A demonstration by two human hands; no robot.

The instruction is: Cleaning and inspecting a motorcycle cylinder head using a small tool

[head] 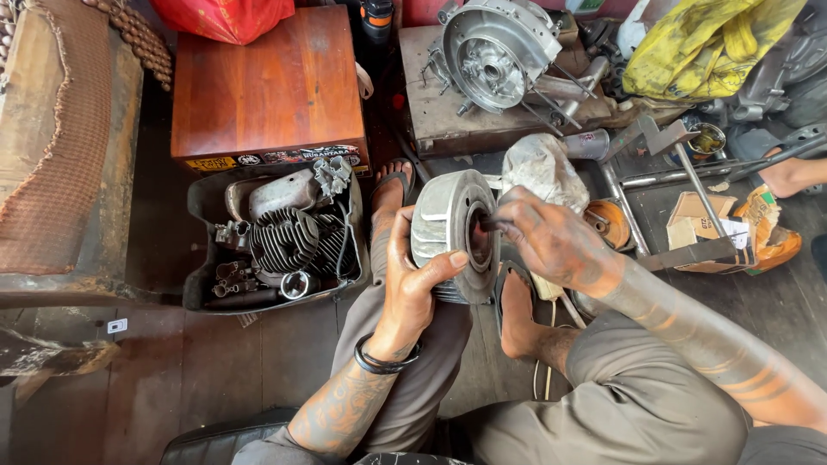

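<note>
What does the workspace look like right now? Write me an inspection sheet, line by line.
Surface: dark wooden floor, worn and dirty.
Job's things: round finned metal drum, held upright on edge between the knees.
Clutter: black tray of engine parts with a finned cylinder; engine casing on a wooden block; cardboard box; crumpled rag.
Grippers: left hand grips the drum's rim; right hand has its fingers at the drum's centre bore, around a small dark piece.
Cables: thin pale cord by the right foot.
Surroundings: wooden box, yellow bag, another person's foot.
</note>
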